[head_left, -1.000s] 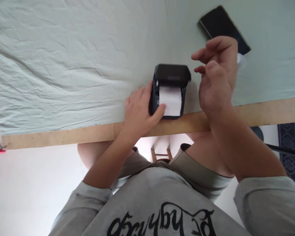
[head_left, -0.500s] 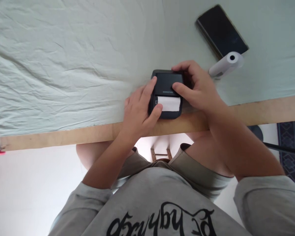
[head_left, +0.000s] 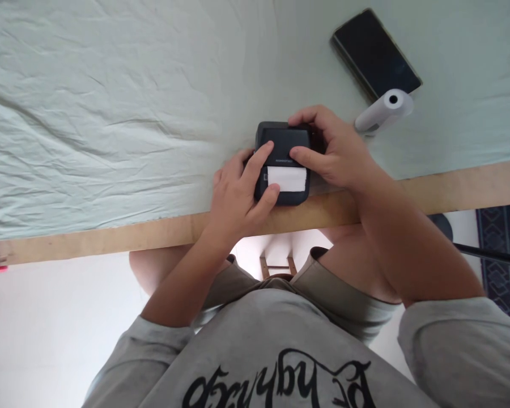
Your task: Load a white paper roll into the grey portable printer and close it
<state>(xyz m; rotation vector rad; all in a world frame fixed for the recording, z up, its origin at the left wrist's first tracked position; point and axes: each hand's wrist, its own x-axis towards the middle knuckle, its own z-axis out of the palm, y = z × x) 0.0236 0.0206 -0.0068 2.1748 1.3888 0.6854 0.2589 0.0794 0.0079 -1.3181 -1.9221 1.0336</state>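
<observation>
A small black receipt printer [head_left: 287,145] lies at the near edge of the cloth-covered table. White paper [head_left: 287,179] sticks out from under its lid toward me. My left hand [head_left: 240,190] grips the printer's left side, its index finger on the lid and its thumb by the paper. On the other side, my right hand [head_left: 334,147] holds the far right corner, with the thumb on the lid and fingers curled round the back edge. Those fingertips are partly hidden behind the printer.
A dark smartphone [head_left: 376,54] in a case lies at the far right. Next to its near end stands a white paper roll [head_left: 385,109], tilted in view. The pale green cloth [head_left: 131,113] is wrinkled on the left, and a wooden table edge [head_left: 165,231] runs in front of me.
My left index finger has moved from the lid's left edge further onto the lid. The whole scene has shifted slightly left in view; both hands stay on the printer.
</observation>
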